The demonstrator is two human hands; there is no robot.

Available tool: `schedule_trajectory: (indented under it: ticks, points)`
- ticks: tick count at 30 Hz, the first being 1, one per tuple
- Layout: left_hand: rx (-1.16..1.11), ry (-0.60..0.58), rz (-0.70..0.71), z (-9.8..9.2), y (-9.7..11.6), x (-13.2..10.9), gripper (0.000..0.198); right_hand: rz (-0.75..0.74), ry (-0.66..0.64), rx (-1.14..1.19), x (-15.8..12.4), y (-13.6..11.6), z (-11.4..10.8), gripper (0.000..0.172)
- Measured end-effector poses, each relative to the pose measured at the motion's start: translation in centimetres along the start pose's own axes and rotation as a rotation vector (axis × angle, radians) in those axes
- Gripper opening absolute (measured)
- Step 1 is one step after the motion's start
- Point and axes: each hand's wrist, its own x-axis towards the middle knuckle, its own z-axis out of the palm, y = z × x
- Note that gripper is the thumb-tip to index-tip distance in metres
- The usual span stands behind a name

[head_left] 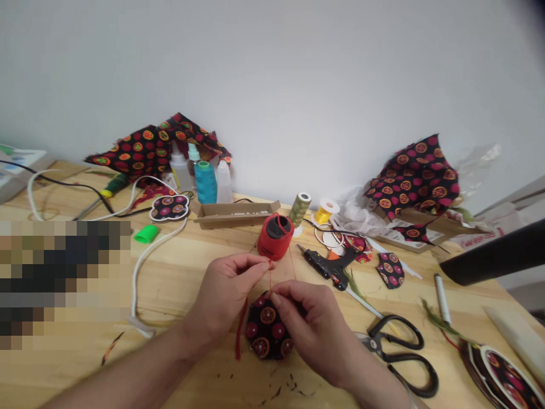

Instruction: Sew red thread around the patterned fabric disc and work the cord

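Pinches thin red thread (270,279) in left hand (223,289) and right hand (313,321), partly hiding black patterned-fabric disc (267,335); cannot discern contents of brown cardboard tray (238,220).

patterned pc (268,341): blk w/ pink & orange round motifs, roundish w/ wavy edge, patterned side up, low ctr of view. thin red thread (271,279) runs straight, approx vert., just above pc's top edge. narrow red strip (239,341) hangs just l. of pc, lower end loose.
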Motion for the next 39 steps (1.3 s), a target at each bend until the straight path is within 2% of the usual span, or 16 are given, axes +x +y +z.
schedule_trajectory:
  ticks: [7, 12, 15, 21, 23, 27, 33, 39]
  points:
    - [0.122, 0.018, 0.047, 0.1, 0.3, -0.2, 0.013, -0.044, -0.054, -0.158, -0.3, -0.2, -0.2, 0.023]
    - [0.195, 0.029, 0.110, 0.3, 0.3, -0.6, 0.013, -0.087, -0.073, -0.128, -0.4, -0.6, -0.4, 0.025]
    - [0.260, 0.014, 0.231, 0.4, 0.0, -0.9, 0.014, -0.109, -0.081, -0.088, -0.4, -0.9, -0.6, 0.024]
    - [0.431, 0.012, 0.572, 0.2, -1.4, -0.7, 0.015, -0.106, -0.072, -0.003, -0.3, -0.6, -0.5, 0.024]
    - [0.435, 0.013, 0.619, 0.1, -1.9, -0.5, 0.016, -0.101, -0.051, 0.025, -0.2, -0.4, -0.3, 0.023]
    - [0.445, -0.028, 0.596, 0.1, -2.1, -0.4, 0.018, -0.110, -0.027, 0.041, 0.0, 0.0, -0.3, 0.022]
    - [0.430, -0.238, 0.548, 0.1, -1.3, -0.6, 0.019, -0.142, 0.110, 0.007, 0.2, 0.6, -1.8, 0.018]
    - [0.298, -0.423, 0.302, 0.3, -0.2, -0.7, 0.018, -0.066, 0.263, -0.014, 1.1, 2.1, -2.5, 0.016]
